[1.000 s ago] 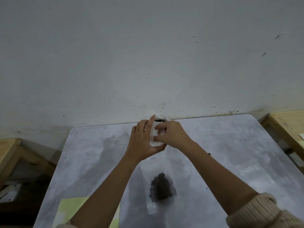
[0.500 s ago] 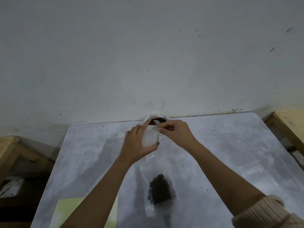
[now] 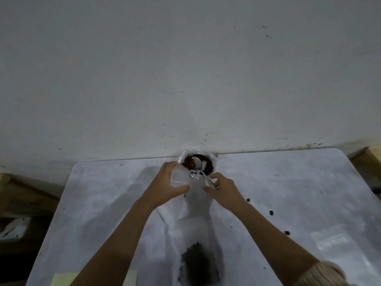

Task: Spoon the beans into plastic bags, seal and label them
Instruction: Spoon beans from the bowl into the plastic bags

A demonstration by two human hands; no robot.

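A large open bag of brown beans (image 3: pixel 190 162) stands at the table's far edge against the wall. Just in front of it my left hand (image 3: pixel 165 184) holds a small clear plastic bag (image 3: pixel 180 178) by its left side, mouth toward the beans. My right hand (image 3: pixel 221 190) grips the handle of a white spoon (image 3: pixel 201 166) whose bowl lies in the beans. A few beans show at the small bag's mouth. Near me a filled clear bag of dark beans (image 3: pixel 198 263) lies flat on the table.
The grey table (image 3: pixel 103 203) meets a white wall. Loose beans (image 3: pixel 271 212) are scattered at the right. An empty clear bag (image 3: pixel 332 242) lies at the right. Yellow paper (image 3: pixel 64 279) sits at the near left edge. Wooden furniture flanks both sides.
Both hands have drawn slightly back from the bean bag, uncovering it. The right hand has taken hold of the spoon, and the small bag now sits lower in the left hand.
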